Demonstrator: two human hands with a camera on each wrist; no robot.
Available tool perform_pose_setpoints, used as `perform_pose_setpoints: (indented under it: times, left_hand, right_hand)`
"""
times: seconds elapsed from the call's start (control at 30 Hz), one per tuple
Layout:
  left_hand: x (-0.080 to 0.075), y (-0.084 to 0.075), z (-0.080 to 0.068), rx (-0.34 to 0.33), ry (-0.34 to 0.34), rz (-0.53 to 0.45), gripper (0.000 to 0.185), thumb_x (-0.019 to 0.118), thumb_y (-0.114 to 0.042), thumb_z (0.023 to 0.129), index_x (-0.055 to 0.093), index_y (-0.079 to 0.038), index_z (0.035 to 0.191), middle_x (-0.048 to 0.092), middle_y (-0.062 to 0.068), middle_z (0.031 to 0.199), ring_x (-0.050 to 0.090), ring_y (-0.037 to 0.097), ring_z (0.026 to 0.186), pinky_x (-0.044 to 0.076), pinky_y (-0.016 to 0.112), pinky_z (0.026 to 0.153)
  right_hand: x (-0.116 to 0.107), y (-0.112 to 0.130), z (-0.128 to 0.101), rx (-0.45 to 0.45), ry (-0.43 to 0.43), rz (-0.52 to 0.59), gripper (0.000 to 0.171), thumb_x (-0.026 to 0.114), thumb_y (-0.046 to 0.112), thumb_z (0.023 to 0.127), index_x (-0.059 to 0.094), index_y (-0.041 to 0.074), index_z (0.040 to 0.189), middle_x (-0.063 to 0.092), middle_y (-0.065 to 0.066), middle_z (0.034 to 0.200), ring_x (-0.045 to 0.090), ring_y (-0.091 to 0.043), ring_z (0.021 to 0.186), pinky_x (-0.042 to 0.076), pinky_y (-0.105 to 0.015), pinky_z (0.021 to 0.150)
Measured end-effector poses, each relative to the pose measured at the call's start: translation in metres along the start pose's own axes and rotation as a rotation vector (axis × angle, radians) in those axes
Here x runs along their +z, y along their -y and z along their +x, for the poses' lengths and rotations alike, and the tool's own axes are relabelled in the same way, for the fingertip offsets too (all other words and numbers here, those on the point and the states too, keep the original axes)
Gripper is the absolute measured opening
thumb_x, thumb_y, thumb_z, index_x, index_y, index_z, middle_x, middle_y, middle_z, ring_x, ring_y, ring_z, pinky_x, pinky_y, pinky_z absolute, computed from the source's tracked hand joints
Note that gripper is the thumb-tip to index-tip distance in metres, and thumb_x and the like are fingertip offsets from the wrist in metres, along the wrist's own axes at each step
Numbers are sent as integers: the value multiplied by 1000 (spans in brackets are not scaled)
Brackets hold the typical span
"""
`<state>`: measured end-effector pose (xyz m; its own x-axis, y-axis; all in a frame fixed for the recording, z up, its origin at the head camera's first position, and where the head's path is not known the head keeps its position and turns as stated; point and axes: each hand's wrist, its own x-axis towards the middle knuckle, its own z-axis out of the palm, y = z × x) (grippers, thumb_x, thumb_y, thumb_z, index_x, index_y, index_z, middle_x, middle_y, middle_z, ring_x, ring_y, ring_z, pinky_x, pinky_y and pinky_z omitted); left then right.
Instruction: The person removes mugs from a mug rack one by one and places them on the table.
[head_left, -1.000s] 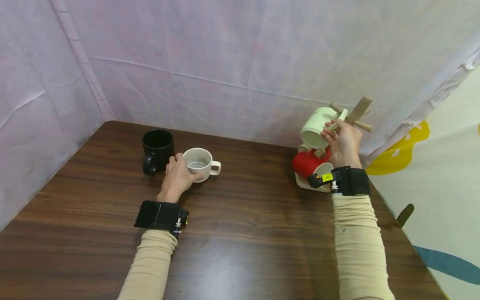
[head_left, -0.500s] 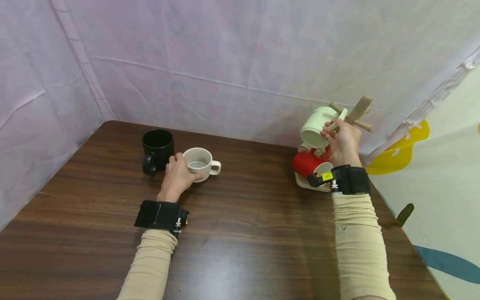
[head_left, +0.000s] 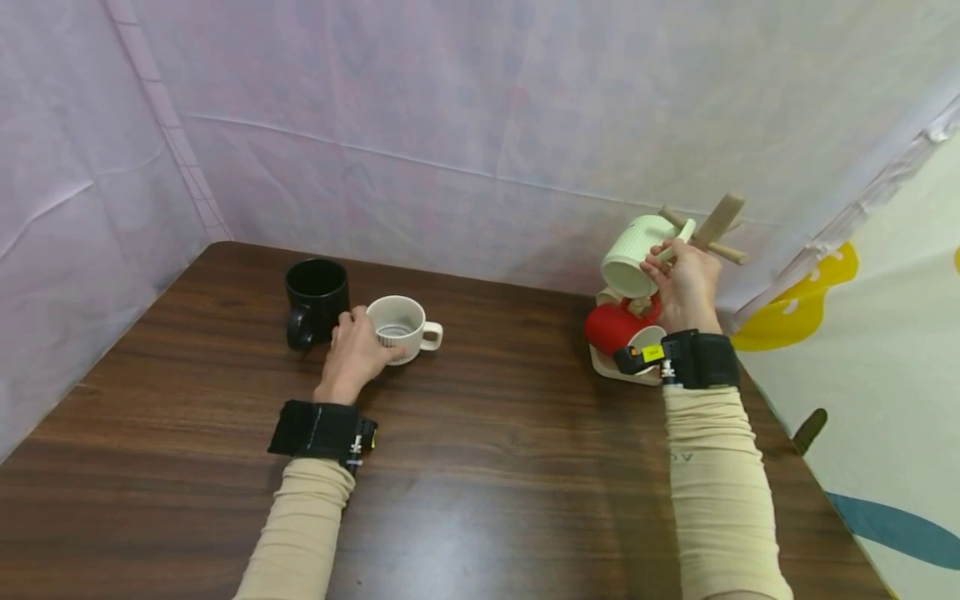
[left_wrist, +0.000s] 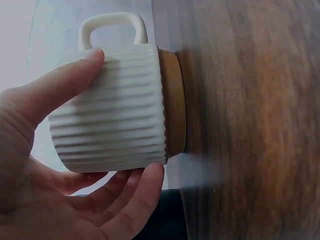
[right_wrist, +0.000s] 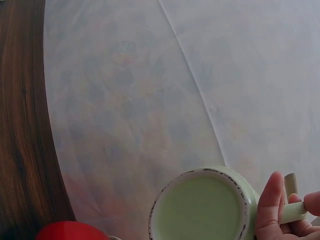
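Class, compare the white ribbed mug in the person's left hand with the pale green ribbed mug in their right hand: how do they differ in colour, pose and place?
The white mug stands upright on the table; the green mug is tipped sideways, raised at the wooden mug tree. The left hand grips the white mug's body; the right hand pinches the green mug's handle. Both are ribbed.

Ribbed glazed mugs, dark wood

White mug (left_wrist: 115, 105) matt, ridged, bare tan base; green mug (head_left: 633, 250) glossy; table (head_left: 480, 467) smooth, woodgrained.
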<state>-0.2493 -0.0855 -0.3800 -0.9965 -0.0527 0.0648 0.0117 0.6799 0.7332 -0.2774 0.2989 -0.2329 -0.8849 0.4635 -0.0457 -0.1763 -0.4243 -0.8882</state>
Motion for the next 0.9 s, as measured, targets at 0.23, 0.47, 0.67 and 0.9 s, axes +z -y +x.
perform_pose_setpoints:
  times: [0.23, 0.47, 0.67, 0.9]
  left_hand:
    - [-3, -2, -2, 18, -24, 30, 87, 84, -33, 84, 37, 11, 143, 43, 34, 132, 47, 51, 120, 47, 65, 89]
    - [-7, -6, -3, 39, -51, 39, 91, 83, -38, 85, 36, 8, 147, 43, 33, 134, 47, 50, 120, 48, 64, 88]
    - [-10, -10, -5, 64, -108, -6, 77, 73, -41, 93, 42, 3, 147, 44, 30, 136, 47, 47, 121, 48, 62, 88]
    - [-13, -11, -5, 114, -238, -41, 41, 63, -29, 99, 61, 1, 128, 58, 23, 120, 57, 42, 106, 49, 56, 83]
  right_hand:
    - [0, 0, 0, -2, -3, 7, 14, 51, 9, 106, 52, -5, 109, 53, -13, 93, 54, -20, 70, 55, -26, 65]
    - [0, 0, -1, -2, 0, 10, 14, 50, 9, 107, 53, -4, 105, 51, -13, 95, 54, -20, 70, 55, -26, 63]
    - [-1, 0, 0, 5, 5, 20, 15, 48, 10, 107, 53, -3, 101, 51, -12, 93, 54, -19, 67, 54, -26, 62]
    - [-2, 0, 2, 11, -1, 23, 15, 47, 9, 107, 51, -2, 97, 51, -12, 91, 53, -19, 62, 53, -26, 62]
